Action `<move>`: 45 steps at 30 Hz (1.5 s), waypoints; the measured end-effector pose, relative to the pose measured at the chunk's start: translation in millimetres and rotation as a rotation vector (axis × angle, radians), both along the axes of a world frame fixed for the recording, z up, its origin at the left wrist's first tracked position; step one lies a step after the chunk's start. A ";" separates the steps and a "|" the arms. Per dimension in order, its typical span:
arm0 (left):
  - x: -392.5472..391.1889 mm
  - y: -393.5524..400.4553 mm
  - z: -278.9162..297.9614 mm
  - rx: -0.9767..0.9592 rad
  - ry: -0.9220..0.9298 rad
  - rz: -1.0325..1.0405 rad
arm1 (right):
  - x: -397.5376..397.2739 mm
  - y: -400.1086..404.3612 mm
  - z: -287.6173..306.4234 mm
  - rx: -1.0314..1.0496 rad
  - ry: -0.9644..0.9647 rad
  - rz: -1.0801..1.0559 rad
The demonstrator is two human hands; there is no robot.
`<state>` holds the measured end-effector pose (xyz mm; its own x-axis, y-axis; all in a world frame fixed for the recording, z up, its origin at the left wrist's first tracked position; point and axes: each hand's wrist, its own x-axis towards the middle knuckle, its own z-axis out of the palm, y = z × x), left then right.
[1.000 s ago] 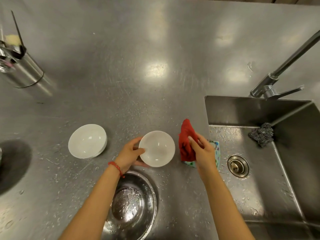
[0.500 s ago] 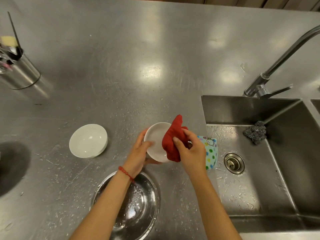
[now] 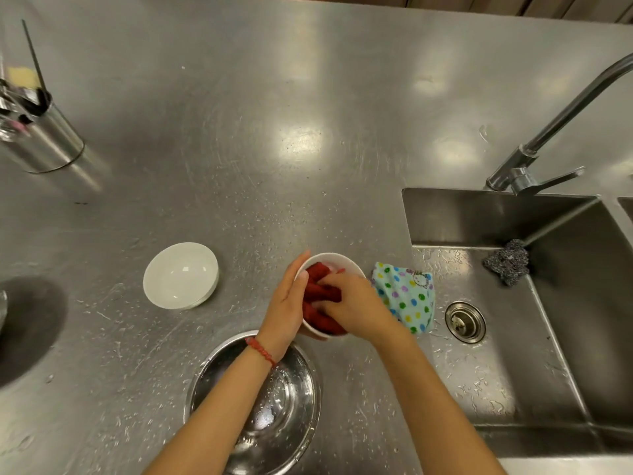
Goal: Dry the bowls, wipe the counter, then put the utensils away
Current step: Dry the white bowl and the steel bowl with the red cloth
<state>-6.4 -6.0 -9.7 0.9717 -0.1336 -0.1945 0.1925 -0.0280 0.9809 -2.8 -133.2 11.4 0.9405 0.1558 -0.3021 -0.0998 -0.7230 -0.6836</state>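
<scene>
My left hand (image 3: 286,303) grips the left side of a small white bowl (image 3: 334,260), held tilted above the wet steel counter (image 3: 274,149). My right hand (image 3: 352,305) presses a red cloth (image 3: 320,293) down inside that bowl, its fingers curled around the cloth. A second white bowl (image 3: 181,275) sits upright on the counter to the left. A steel utensil holder (image 3: 44,135) with utensils stands at the far left.
A wet steel mixing bowl (image 3: 267,406) lies under my left forearm. A polka-dot cloth (image 3: 406,296) lies on the sink's edge. The sink (image 3: 513,303) holds a steel scourer (image 3: 507,262) and a drain (image 3: 465,322). A tap (image 3: 534,159) stands behind it.
My right hand has brought the red cloth from beside the bowl into it. My left hand has lifted and tilted the bowl. The polka-dot cloth is now uncovered.
</scene>
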 end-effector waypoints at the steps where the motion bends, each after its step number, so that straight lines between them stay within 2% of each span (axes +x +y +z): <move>1: -1.4 -0.5 1.3 0.002 -0.009 -0.001 | -0.8 -1.1 1.9 0.047 0.025 0.007; 3: -2.8 -2.3 3.4 0.018 -0.025 -0.007 | -5.3 5.6 2.5 0.142 -0.048 -0.149; 5: -3.6 -3.8 5.3 0.019 -0.024 0.001 | -8.9 19.3 3.2 0.102 -0.200 -0.337; 8: -2.4 -4.1 8.1 -0.016 -0.050 0.059 | -10.2 28.6 3.2 -0.283 -0.293 -0.312; 10: -1.2 -5.1 7.4 -0.006 -0.061 0.086 | -7.8 22.1 6.3 -0.461 -0.202 -0.198; 11: -2.0 -6.3 5.3 0.001 -0.056 0.091 | -5.5 16.3 7.1 -0.438 -0.130 -0.138; 13: -6.6 -8.8 -1.5 0.000 -0.031 0.098 | -3.6 4.5 8.7 -0.194 0.008 -0.034; 15: -11.9 -11.0 -7.5 0.017 -0.004 0.081 | -7.6 4.9 9.9 0.085 -0.003 -0.121; 16: -13.4 -11.7 -8.4 0.032 -0.004 0.068 | -9.6 8.7 7.8 0.138 -0.070 -0.219; 17: -13.8 -11.7 -8.6 0.041 -0.006 0.064 | -11.4 14.2 5.0 0.095 -0.146 -0.290; 19: -10.2 -11.0 -5.3 0.038 -0.016 0.079 | -13.6 24.0 -2.5 -0.190 -0.235 -0.302; 21: -4.5 -11.8 -4.2 0.044 -0.026 0.095 | -11.7 24.5 -6.5 -0.411 -0.200 -0.225; 22: -3.1 -12.7 -6.2 0.047 -0.020 0.103 | -7.8 21.2 -5.2 -0.450 -0.136 -0.187; 24: -4.4 -13.9 -13.4 0.064 0.009 0.113 | 0.7 11.0 -2.9 -0.356 -0.007 -0.091; 27: -5.1 -13.3 -21.8 0.061 0.030 0.129 | 5.6 -0.2 0.8 -0.049 0.137 0.003; 30: 5.4 -10.3 -21.9 0.043 0.030 0.151 | 3.1 -5.5 -1.0 0.175 0.031 -0.226; 32: 13.5 -6.0 -22.3 0.020 0.102 0.186 | 0.7 -13.6 -3.2 0.271 -0.026 -0.382; 38: 23.1 1.2 -31.1 0.202 0.223 0.224 | -13.6 -31.8 -12.3 0.341 -0.138 -0.526; 43: 33.0 2.9 -40.1 0.488 0.058 0.203 | -18.6 -29.4 -17.8 0.387 -0.098 -0.524; 45: 35.1 5.8 -43.2 0.528 0.035 0.185 | -18.4 -26.2 -17.8 0.372 -0.090 -0.499</move>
